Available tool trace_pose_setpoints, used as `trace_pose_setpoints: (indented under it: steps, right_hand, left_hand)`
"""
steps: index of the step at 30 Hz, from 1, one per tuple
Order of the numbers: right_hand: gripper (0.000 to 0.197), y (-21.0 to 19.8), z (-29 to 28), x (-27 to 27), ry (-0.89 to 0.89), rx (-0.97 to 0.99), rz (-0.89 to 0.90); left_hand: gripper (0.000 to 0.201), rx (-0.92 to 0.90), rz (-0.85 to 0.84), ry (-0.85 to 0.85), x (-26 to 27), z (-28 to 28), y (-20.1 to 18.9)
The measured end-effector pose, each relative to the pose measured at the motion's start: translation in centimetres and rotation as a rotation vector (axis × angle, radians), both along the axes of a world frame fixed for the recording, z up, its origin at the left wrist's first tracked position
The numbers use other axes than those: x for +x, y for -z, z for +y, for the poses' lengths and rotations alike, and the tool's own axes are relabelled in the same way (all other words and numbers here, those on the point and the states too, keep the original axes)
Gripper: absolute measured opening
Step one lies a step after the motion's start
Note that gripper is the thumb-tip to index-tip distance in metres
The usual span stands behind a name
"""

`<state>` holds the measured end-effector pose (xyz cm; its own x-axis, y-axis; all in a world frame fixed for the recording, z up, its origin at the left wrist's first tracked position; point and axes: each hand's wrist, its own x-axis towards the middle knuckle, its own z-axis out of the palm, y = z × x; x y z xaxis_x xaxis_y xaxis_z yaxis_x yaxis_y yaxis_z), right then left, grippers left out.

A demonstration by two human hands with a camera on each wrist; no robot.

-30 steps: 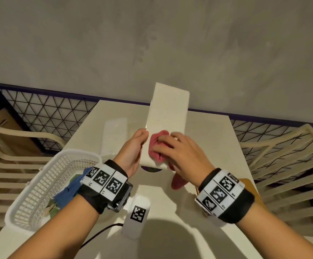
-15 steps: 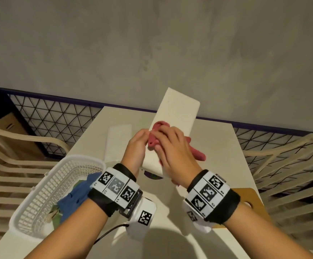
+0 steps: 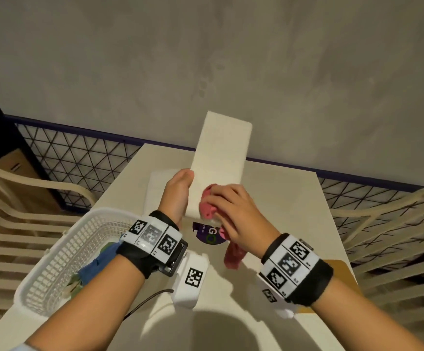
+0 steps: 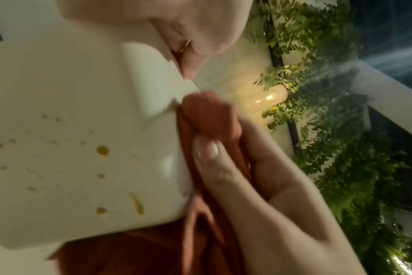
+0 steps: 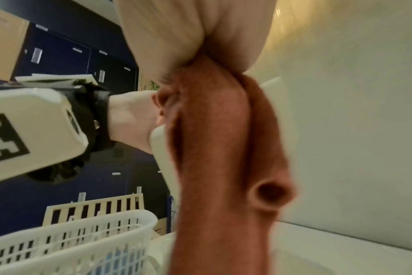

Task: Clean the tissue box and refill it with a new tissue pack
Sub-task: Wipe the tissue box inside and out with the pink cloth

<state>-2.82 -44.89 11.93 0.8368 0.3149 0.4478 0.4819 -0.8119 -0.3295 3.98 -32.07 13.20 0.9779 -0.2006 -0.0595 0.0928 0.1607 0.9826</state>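
Observation:
A white tissue box (image 3: 221, 160) is held up on end above the table, tilted away from me. My left hand (image 3: 178, 196) grips its left edge. My right hand (image 3: 227, 209) holds a bunched red cloth (image 3: 208, 206) against the box's near face, with a tail of cloth (image 3: 233, 257) hanging below. In the left wrist view the box (image 4: 71, 158) shows orange-brown spots, and the red cloth (image 4: 207, 119) is pressed against its edge. The right wrist view is filled by the hanging cloth (image 5: 214, 158). Below the box lies a purple-labelled pack (image 3: 207, 235), mostly hidden.
A white plastic basket (image 3: 54, 259) with blue and green cloths stands at the left of the white table (image 3: 281, 211). A flat white piece (image 3: 155, 191) lies behind my left hand. A brown board (image 3: 342, 272) lies at the right edge. Cream chairs flank both sides.
The box has swung back from leaning right to more upright. My right hand with the cloth has slid down its face toward the lower end. The left hand kept its grip.

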Motion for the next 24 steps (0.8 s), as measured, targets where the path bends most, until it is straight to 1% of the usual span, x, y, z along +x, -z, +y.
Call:
trace_pose_setpoints:
  steps: [2, 5, 7, 10, 11, 14, 15, 16, 18, 19, 20, 22, 24]
  right_hand:
    - [0.037, 0.2, -1.2, 0.1, -0.027, 0.001, 0.001]
    - [0.041, -0.2, -2.2, 1.2, -0.020, 0.024, 0.039]
    - [0.039, -0.7, -2.6, 2.8, 0.061, 0.054, 0.069]
    - [0.036, -1.1, -2.0, 4.4, 0.229, 0.096, 0.025]
    - [0.036, -1.2, -1.3, 4.2, 0.224, 0.088, 0.008]
    - [0.037, -0.5, 0.3, 2.9, 0.040, 0.044, 0.012]
    - [0.038, -0.6, 0.0, 2.8, 0.024, 0.043, 0.029]
    - [0.039, -0.7, -0.5, 3.2, 0.052, 0.068, 0.029]
    - [0.040, -1.0, -1.6, 4.0, 0.190, 0.151, -0.038]
    - [0.041, -1.1, -1.5, 3.8, 0.257, 0.168, -0.062]
    - [0.042, -1.0, -0.9, 3.3, 0.277, 0.163, -0.082]
    - [0.038, -0.4, 0.8, 1.8, 0.150, 0.119, -0.151]
    - [0.039, 0.2, 1.3, 0.8, 0.024, 0.035, -0.225]
  left_hand:
    - [0.028, 0.041, -0.005, -0.016, 0.5, 0.2, 0.2]
    - [0.022, 0.177, -0.024, -0.005, 0.5, 0.1, 0.7]
    - [0.022, 0.228, -0.019, 0.033, 0.4, -0.2, 0.9]
    - [0.030, 0.241, -0.028, 0.047, 0.4, -0.4, 0.3]
    - [0.032, 0.235, -0.034, 0.030, 0.5, -0.4, 0.0]
    - [0.033, 0.196, -0.024, -0.019, 0.6, -0.3, -0.5]
    - [0.039, 0.209, -0.008, -0.029, 0.5, -0.3, -0.5]
    - [0.045, 0.242, -0.005, -0.030, 0.5, -0.3, -0.5]
    - [0.045, 0.283, -0.045, -0.031, 0.3, -0.3, -0.3]
    - [0.046, 0.275, -0.057, -0.028, 0.2, -0.4, -0.3]
    - [0.048, 0.254, -0.055, -0.022, 0.2, -0.7, -0.1]
    - [0.051, 0.179, -0.018, 0.002, 0.3, -1.0, 0.2]
    - [0.053, 0.132, 0.015, 0.026, 0.2, -1.4, 0.3]
